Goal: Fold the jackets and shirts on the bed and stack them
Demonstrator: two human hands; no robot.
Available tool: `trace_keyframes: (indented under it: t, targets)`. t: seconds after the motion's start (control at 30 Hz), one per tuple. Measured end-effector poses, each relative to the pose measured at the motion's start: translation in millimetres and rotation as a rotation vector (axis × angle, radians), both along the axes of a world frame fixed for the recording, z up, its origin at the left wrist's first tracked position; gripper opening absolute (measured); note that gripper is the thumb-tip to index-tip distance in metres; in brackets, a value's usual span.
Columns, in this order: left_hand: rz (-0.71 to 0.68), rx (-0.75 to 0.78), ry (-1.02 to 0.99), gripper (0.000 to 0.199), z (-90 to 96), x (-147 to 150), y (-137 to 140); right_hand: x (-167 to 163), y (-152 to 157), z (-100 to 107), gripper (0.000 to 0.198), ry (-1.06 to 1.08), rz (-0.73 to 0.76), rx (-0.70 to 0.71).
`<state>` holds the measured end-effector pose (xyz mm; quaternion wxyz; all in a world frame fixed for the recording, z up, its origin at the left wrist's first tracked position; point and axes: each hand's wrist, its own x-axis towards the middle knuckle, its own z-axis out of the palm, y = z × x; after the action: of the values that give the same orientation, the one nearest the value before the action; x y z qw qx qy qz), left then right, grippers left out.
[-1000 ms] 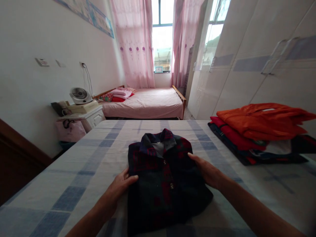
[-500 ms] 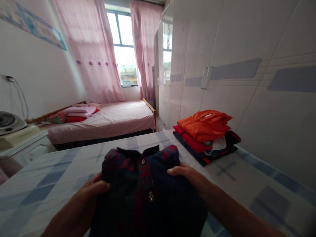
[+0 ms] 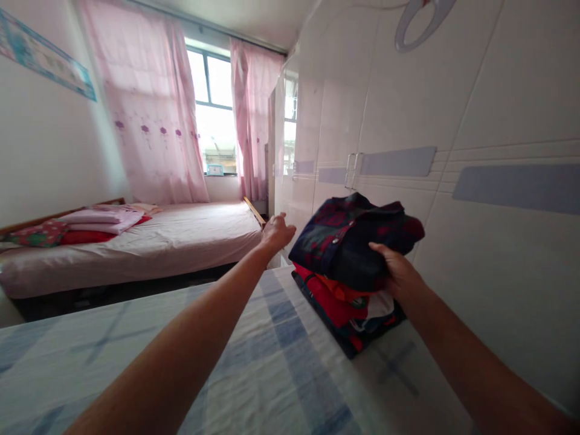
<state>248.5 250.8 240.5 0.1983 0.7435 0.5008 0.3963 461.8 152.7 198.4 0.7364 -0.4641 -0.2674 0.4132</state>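
Note:
A folded dark navy shirt (image 3: pixel 362 241) with dark red patterning and a buttoned placket lies on top of a stack of folded clothes (image 3: pixel 324 296). Red, orange, white and black layers show beneath it. My right hand (image 3: pixel 399 269) grips the shirt's near right edge, thumb on top and the other fingers hidden below. Just left of the shirt, my left hand (image 3: pixel 277 232) is held in the air, apart from the cloth, with its fingers spread and nothing in them.
The stack rests on a bed with a blue-and-white checked sheet (image 3: pixel 254 362). White wardrobe doors (image 3: pixel 399 109) rise close behind it. Across the room stands another bed with a pink sheet (image 3: pixel 194 232), holding folded pink and red bedding (image 3: pixel 104 220) below a curtained window.
The dark shirt has moved from in front of me to the right, onto the stack, covering the orange garment. My left hand has let go of it. The view has turned right.

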Motion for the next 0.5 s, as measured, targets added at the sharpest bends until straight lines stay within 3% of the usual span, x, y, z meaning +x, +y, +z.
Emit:
trace_keyframes:
  t: [0.13,0.27,0.4,0.5]
  targets:
    - [-0.110,-0.010,0.170,0.039,-83.8,-12.3,-32.7,14.4,-9.3,-71.1,0.012,0.044,0.093,-0.141]
    - [-0.151,-0.011,0.259,0.045,-158.0,-56.6,-87.1,25.8,-48.0,-95.1,0.011,0.029,0.058,-0.151]
    - [-0.186,0.289,0.328,0.041,-199.6,-108.4,-136.5,13.7,-84.8,-100.9,0.026,-0.152,0.007,-0.218]
    - [-0.151,0.398,0.411,0.039,-210.2,-141.9,-168.2,-19.5,-101.5,-104.8,0.032,-0.332,0.158,-0.248]
